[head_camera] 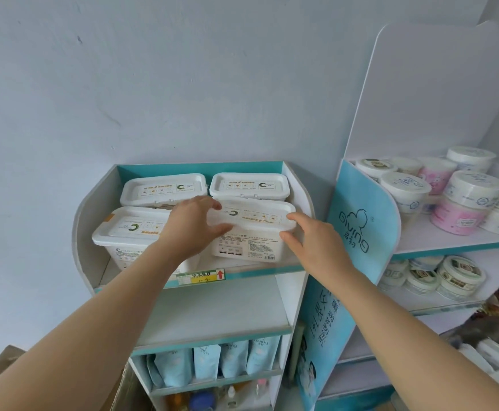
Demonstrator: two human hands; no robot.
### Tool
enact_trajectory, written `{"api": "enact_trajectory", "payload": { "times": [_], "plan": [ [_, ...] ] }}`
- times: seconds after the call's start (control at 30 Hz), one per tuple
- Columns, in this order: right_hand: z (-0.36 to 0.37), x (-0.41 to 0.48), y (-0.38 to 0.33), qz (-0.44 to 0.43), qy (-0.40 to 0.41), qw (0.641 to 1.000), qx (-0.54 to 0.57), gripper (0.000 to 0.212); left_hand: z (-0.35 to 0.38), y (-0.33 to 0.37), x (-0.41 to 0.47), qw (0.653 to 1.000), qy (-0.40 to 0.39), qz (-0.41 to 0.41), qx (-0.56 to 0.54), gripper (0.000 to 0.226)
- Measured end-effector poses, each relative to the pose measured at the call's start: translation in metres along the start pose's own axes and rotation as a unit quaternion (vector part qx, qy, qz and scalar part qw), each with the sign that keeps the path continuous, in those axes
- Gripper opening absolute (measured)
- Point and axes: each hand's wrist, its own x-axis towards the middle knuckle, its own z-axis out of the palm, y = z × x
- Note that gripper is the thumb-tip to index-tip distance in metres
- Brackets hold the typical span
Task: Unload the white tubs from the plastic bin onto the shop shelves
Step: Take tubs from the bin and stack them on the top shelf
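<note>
Four white rectangular tubs stand on the top shelf [260, 271] of a teal-edged shop unit. Two sit at the back [162, 189] [249, 185] and one at the front left [129, 229]. The front right tub [254, 229] is tilted a little, label side towards me. My left hand [193, 225] grips its left end, fingers over the lid and thumb under the rim. My right hand [316, 244] holds its right end, with fingertip and thumb at the lid corner. The plastic bin is out of view.
Under the top shelf is a bare white shelf [212, 310], then a row of pale blue pouches [218, 360]. A blue branded side panel [361, 226] stands close on the right. Behind it, shelves hold several round tubs [456, 197]. A cardboard box [2, 363] sits low left.
</note>
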Motion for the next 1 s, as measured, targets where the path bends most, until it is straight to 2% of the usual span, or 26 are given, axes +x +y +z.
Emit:
{"api": "enact_trajectory", "payload": {
  "times": [0.1, 0.17, 0.33, 0.4, 0.53, 0.7, 1.0],
  "plan": [
    [-0.018, -0.01, 0.005, -0.03, 0.023, 0.998, -0.049, 0.033, 0.009, 0.021, -0.013, 0.996, 0.058, 0.069, 0.008, 0.038],
    [-0.027, -0.018, 0.016, -0.026, 0.023, 0.996, -0.076, 0.032, 0.019, 0.038, -0.021, 0.991, 0.07, 0.112, 0.005, 0.034],
    [-0.047, -0.049, 0.059, 0.0, 0.027, 0.995, -0.095, 0.039, 0.056, 0.09, -0.038, 0.979, 0.044, 0.198, 0.006, 0.032],
    [-0.057, -0.065, 0.084, 0.015, 0.03, 0.994, -0.103, 0.031, 0.076, 0.116, -0.043, 0.974, 0.028, 0.225, 0.003, 0.034],
    [-0.078, -0.102, 0.148, 0.064, 0.0, 0.991, -0.119, 0.023, 0.129, 0.175, -0.053, 0.966, -0.025, 0.258, -0.024, 0.035],
    [-0.115, -0.16, 0.239, 0.162, -0.005, 0.979, -0.126, 0.037, 0.207, 0.256, -0.067, 0.95, -0.121, 0.285, -0.041, 0.037],
    [-0.166, -0.26, 0.401, 0.339, -0.053, 0.928, -0.143, 0.041, 0.353, 0.376, -0.092, 0.916, -0.286, 0.278, -0.033, 0.038]
  ]
}}
